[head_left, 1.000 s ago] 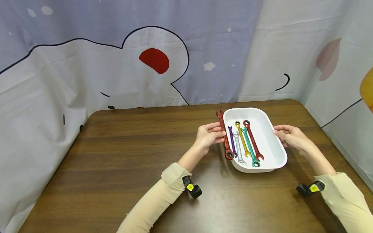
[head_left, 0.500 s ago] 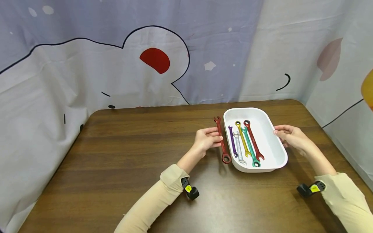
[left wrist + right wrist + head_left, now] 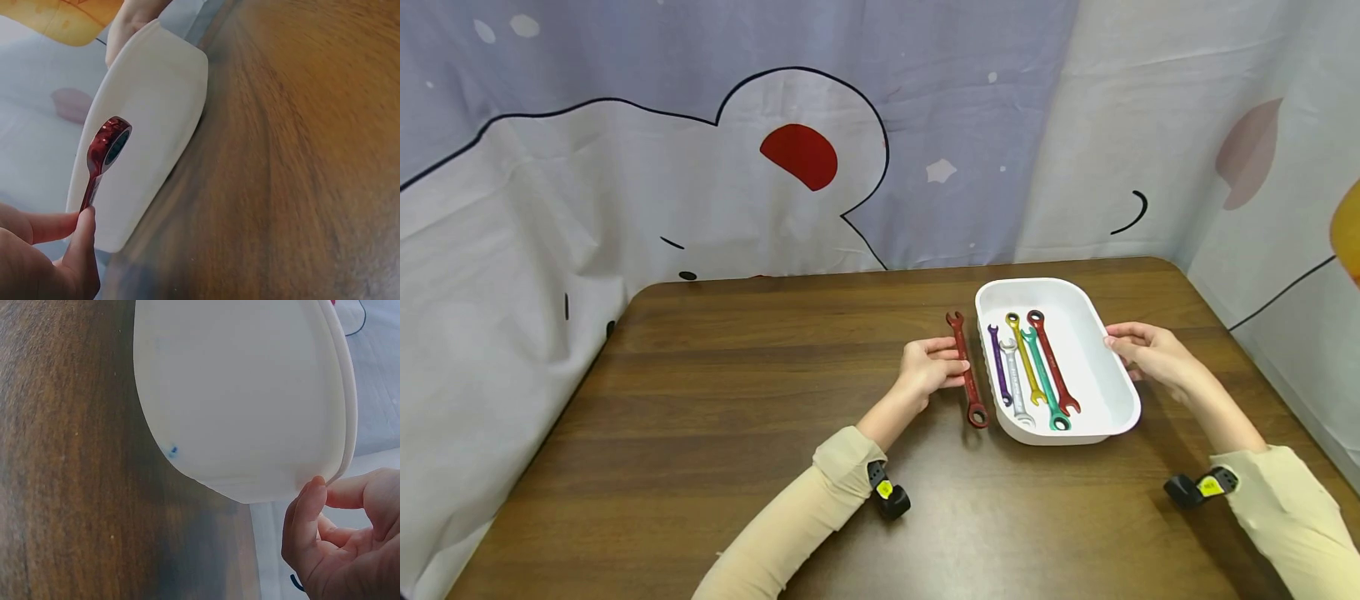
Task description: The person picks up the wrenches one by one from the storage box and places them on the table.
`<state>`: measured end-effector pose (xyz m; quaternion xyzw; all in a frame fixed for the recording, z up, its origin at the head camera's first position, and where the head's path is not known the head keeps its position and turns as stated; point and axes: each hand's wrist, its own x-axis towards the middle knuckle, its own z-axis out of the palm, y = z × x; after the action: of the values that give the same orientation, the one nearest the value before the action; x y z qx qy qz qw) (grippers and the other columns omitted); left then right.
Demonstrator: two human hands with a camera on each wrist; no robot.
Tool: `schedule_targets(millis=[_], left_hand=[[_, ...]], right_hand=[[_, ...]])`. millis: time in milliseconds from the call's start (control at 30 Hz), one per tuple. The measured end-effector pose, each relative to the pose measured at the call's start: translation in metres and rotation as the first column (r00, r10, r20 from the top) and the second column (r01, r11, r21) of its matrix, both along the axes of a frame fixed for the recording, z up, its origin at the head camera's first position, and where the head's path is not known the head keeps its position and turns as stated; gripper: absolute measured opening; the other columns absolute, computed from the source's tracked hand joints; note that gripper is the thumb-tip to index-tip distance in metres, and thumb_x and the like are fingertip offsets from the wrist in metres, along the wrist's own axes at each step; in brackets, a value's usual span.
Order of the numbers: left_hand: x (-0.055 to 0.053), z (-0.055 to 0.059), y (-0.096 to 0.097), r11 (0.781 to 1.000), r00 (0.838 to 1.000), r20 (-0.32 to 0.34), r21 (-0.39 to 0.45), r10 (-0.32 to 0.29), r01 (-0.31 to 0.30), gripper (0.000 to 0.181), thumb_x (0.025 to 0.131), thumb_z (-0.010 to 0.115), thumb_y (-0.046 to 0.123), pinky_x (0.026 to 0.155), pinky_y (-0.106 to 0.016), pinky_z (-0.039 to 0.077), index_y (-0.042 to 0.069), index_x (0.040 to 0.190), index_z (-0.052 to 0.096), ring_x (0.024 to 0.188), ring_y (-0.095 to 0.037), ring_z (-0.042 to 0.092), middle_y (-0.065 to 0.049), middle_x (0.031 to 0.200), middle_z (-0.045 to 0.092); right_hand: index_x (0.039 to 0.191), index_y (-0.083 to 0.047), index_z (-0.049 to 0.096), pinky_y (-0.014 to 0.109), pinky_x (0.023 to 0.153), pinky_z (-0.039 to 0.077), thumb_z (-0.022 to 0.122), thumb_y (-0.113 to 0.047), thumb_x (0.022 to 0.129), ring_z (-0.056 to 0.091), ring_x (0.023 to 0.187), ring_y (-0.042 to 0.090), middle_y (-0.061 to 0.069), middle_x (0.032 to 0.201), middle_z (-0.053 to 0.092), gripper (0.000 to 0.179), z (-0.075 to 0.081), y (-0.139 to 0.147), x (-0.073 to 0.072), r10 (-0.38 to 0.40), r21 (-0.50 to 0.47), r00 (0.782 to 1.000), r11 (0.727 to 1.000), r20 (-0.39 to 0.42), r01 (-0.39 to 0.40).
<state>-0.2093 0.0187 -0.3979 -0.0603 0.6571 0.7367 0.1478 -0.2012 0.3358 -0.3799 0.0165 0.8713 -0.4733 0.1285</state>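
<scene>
Just left of a white plastic tub, my left hand [image 3: 927, 367] pinches a red combination wrench [image 3: 970, 387] between thumb and fingers. Its ring end points toward me, its open end away; the left wrist view shows the red wrench [image 3: 107, 149] in front of the tub's side. My right hand [image 3: 1152, 350] grips the right rim of the white tub [image 3: 1097, 379], thumb over the edge. Inside the tub lie a purple wrench [image 3: 998, 367], a silver wrench [image 3: 1015, 383], a yellow wrench [image 3: 1026, 358], a green wrench [image 3: 1043, 375] and another red wrench [image 3: 1054, 362], roughly side by side.
The brown wooden table [image 3: 737, 392] extends far to the left of the tub. A printed curtain [image 3: 955, 142] hangs along the table's back and sides. Each wrist wears a black strap-on camera, such as the left wrist camera [image 3: 891, 500].
The red wrench in my left hand has moved off the tub's left rim, to the left and toward me. The right hand and the tub stay where they were.
</scene>
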Motion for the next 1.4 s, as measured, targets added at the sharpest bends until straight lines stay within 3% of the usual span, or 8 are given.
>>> schedule_targets(millis=[333,867,1400], left_hand=[[-0.004,-0.010,0.001,1.000,1.000,0.013,-0.024,0.007,-0.006,0.045,0.081,0.065,-0.014,0.072,-0.034,0.060,-0.007,0.125,0.058,0.082,-0.022,0.071,-0.026,0.112,0.066],[-0.008,-0.015,0.003,0.997,1.000,0.005,-0.075,0.017,-0.016,0.043,0.078,0.066,-0.016,0.066,-0.032,0.060,-0.007,0.120,0.061,0.076,-0.021,0.071,-0.023,0.106,0.068],[-0.006,-0.020,0.010,0.973,0.999,-0.041,-0.229,0.033,-0.041,0.042,0.077,0.069,-0.014,0.061,-0.030,0.060,-0.005,0.117,0.064,0.080,-0.028,0.073,-0.020,0.101,0.071]], right_hand=[[0.138,0.012,0.033,0.026,0.065,0.056,0.047,-0.028,0.101,0.058,0.075,0.002,-0.015,0.089,0.059,0.056,0.001,-0.001,0.001,-0.006,-0.006,1.000,1.000,0.002,0.006],[0.138,0.012,0.033,0.026,0.065,0.056,0.046,-0.028,0.101,0.057,0.075,0.003,-0.012,0.091,0.060,0.056,0.000,0.000,0.001,0.001,0.003,1.000,1.000,0.002,-0.001],[0.138,0.012,0.033,0.025,0.064,0.056,0.047,-0.028,0.101,0.058,0.075,0.002,-0.015,0.089,0.060,0.057,0.000,0.000,0.001,-0.004,-0.013,1.000,1.000,0.000,0.004]])
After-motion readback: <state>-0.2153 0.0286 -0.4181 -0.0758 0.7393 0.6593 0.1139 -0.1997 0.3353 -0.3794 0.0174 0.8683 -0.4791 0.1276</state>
